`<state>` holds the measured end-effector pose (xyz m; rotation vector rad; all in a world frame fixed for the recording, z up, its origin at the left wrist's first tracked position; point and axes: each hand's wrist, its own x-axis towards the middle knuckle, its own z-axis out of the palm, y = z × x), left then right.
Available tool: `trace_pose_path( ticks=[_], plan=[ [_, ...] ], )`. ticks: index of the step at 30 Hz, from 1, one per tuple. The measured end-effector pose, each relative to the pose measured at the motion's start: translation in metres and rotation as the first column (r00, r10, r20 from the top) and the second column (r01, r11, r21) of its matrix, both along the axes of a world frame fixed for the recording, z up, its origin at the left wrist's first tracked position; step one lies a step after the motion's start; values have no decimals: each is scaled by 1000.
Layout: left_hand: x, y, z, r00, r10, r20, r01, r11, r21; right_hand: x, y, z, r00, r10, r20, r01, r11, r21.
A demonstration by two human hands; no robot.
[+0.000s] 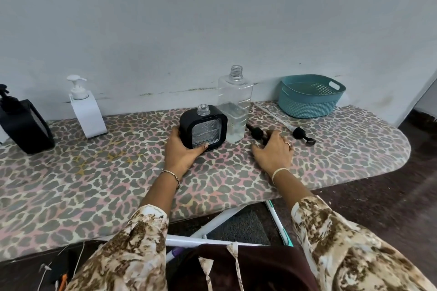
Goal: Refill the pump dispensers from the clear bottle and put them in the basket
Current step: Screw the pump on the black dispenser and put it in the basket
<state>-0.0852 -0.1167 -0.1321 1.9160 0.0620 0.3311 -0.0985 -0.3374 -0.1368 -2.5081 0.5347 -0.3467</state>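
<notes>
A square black dispenser (203, 126) with a clear patterned front stands uncapped on the leopard-print board. My left hand (182, 151) grips its lower left side. Just behind it to the right stands the tall clear bottle (234, 106), open at the top, with liquid in its lower part. My right hand (274, 152) lies on the board with its fingers over a black pump head (256, 133); whether it grips the pump I cannot tell. A second black pump (302, 136) with a long clear tube lies further right. The teal basket (309, 95) sits at the back right.
A white pump dispenser (86, 111) stands at the back left by the wall, and another black dispenser (22, 123) at the far left edge. The board (118, 172) ends in a rounded tip on the right; its white legs show below.
</notes>
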Motion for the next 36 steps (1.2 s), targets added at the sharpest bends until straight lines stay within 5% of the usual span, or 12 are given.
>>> trace_pose_path(
  ticks=[10,19,30,36],
  plan=[
    [3,1,-3,1000,3,-21,-3,1000,-27,-6,-3,-2,940,-101,325,1,955,295],
    [0,3,-1,999,-34,-6,34,998,-47,-21,-1,18,832,-369,414,-94,642,761],
    [-5,2,6,996,-66,-58,61,994,-90,-32,23,107,641,-314,700,-471,559,682],
    [-3,7,5,990,-120,-72,112,987,-111,-15,61,139,640,-160,751,-547,592,592]
  ],
)
